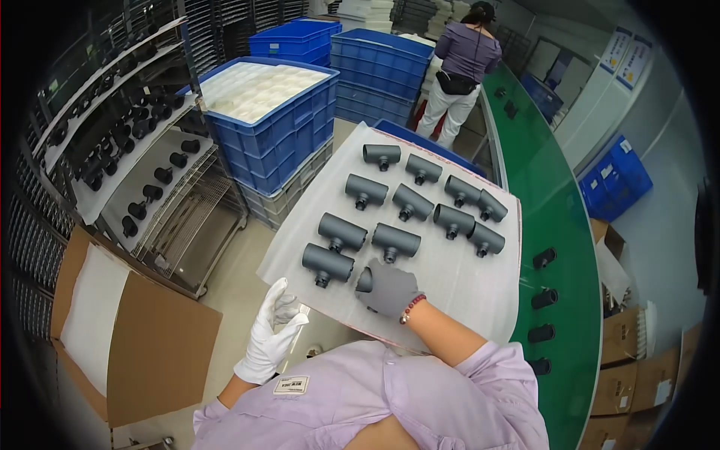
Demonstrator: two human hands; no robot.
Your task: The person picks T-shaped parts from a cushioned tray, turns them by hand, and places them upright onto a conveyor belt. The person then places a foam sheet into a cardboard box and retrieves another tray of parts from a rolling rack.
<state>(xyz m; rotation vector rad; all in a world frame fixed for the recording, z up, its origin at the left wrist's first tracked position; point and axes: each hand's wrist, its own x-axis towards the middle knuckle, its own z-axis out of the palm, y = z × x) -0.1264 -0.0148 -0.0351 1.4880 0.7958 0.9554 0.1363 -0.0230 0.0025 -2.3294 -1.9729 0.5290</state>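
Note:
My right hand [390, 291], in a grey glove, is closed around a dark grey T-shaped tube [364, 280] at the near edge of a white sheet [450, 304]. Most of that tube is hidden under the glove. Several similar tubes, such as one T-shaped tube [396, 240] just beyond my hand and another tube [328, 262] to its left, lie in rows on the sheet with their short stubs towards me. My left hand [271, 334], in a white glove, hangs off the sheet's near left corner. Its fingers are curved and apart, with nothing between them.
A green conveyor [559, 225] with several dark parts runs along the right. Blue crates [262, 142] stand ahead, and a wire rack [187, 240] with dark parts is at left. An open cardboard box [161, 345] sits near left. Another person [461, 60] stands beyond, beside the conveyor.

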